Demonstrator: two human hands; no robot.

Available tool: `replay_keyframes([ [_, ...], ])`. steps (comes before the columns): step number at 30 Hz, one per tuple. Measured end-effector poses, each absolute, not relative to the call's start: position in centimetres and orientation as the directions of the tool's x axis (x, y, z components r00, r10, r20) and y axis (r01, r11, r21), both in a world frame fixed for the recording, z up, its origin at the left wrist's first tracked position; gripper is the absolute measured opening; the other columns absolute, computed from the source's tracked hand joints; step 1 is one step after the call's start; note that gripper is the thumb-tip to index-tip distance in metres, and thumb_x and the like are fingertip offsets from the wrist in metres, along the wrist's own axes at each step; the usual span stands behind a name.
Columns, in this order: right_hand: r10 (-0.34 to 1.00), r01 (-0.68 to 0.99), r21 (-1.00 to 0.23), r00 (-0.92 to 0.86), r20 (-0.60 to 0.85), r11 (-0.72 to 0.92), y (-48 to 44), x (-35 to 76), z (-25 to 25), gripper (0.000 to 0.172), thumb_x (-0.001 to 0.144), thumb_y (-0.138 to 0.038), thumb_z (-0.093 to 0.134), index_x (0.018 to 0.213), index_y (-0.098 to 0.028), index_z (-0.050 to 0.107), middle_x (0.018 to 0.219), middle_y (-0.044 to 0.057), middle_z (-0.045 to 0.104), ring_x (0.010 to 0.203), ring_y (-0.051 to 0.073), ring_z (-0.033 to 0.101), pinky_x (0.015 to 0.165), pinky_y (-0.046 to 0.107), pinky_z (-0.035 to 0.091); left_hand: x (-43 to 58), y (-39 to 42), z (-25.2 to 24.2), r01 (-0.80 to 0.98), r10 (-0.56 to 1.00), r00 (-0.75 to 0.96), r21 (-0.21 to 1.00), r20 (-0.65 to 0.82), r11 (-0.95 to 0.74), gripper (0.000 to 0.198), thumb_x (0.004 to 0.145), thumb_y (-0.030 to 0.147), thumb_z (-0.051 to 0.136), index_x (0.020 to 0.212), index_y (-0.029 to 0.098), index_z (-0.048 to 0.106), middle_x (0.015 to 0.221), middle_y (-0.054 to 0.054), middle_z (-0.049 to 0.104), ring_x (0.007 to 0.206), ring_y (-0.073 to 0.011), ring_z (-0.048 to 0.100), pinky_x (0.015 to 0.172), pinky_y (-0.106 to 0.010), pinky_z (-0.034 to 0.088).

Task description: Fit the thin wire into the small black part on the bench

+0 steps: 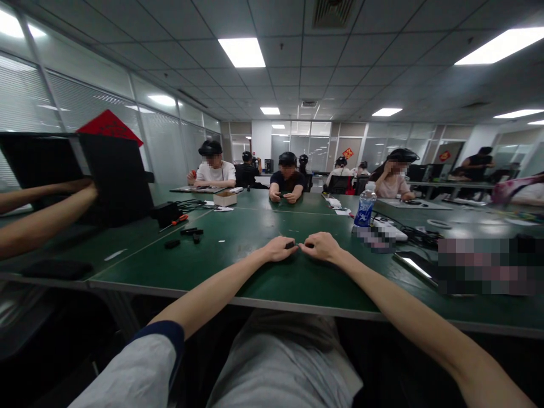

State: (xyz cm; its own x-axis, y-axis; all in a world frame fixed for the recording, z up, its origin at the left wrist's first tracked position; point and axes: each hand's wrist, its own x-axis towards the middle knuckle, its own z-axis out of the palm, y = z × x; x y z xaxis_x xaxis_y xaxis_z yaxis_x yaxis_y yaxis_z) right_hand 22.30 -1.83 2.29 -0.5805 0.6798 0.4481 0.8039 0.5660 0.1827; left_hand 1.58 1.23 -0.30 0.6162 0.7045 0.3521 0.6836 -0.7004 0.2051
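Both of my hands rest close together over the green table (255, 283), near its front edge. My left hand (278, 249) is closed round a small black object (289, 245). Opposite it, my right hand (323, 247) is curled with a dark piece (309, 245) between its fingers. The two pieces lie a short gap apart, with something thin between the fingertips that is too small to make out. Several small black parts (192, 231) lie on the table to the left of my hands, and one more black part (172, 244) sits nearer.
An orange-handled screwdriver (180, 220), a small open box (225, 198) and cables are at the back left. On the right stand a water bottle (365, 205) and a phone (419, 265). Another person's arms (51, 218) reach in at far left; people sit opposite.
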Motion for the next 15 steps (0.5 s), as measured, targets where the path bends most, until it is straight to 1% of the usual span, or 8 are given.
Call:
replay_keyframes([
  [4, 0.669, 0.795, 0.154, -0.583, 0.461, 0.587, -2.03, 22.46, 2.33, 0.045, 0.089, -0.05, 0.039, 0.075, -0.021, 0.071, 0.076, 0.005, 0.069, 0.069, 0.016, 0.059, 0.064, 0.025, 0.035, 1.57, 0.93, -0.09, 0.657, 0.682, 0.639, 0.21, 0.355, -0.724, 0.039, 0.088, 0.05, 0.037, 0.081, 0.019, 0.059, 0.076, -0.002, 0.062, 0.068, -0.0141, 0.055, 0.062, -0.023, 0.037],
  [8, 0.655, 0.786, 0.153, -0.591, 0.47, 0.599, -2.16, 22.65, 2.39, 0.045, 0.088, -0.049, 0.041, 0.071, -0.02, 0.071, 0.074, 0.005, 0.069, 0.068, 0.016, 0.059, 0.064, 0.025, 0.035, 1.63, 0.73, 0.03, 0.659, 0.684, 0.644, 0.206, 0.343, -0.724, 0.038, 0.088, 0.049, 0.038, 0.08, 0.018, 0.059, 0.075, -0.002, 0.061, 0.067, -0.0135, 0.054, 0.061, -0.023, 0.037],
  [15, 0.617, 0.763, 0.132, -0.6, 0.509, 0.633, -2.22, 22.75, 2.29, 0.043, 0.087, -0.046, 0.042, 0.068, -0.019, 0.069, 0.071, 0.005, 0.067, 0.065, 0.015, 0.057, 0.063, 0.024, 0.033, 1.46, 1.12, -0.13, 0.634, 0.662, 0.661, 0.21, 0.352, -0.744, 0.041, 0.088, 0.051, 0.035, 0.082, 0.018, 0.059, 0.075, -0.002, 0.061, 0.068, -0.0138, 0.054, 0.063, -0.023, 0.039],
])
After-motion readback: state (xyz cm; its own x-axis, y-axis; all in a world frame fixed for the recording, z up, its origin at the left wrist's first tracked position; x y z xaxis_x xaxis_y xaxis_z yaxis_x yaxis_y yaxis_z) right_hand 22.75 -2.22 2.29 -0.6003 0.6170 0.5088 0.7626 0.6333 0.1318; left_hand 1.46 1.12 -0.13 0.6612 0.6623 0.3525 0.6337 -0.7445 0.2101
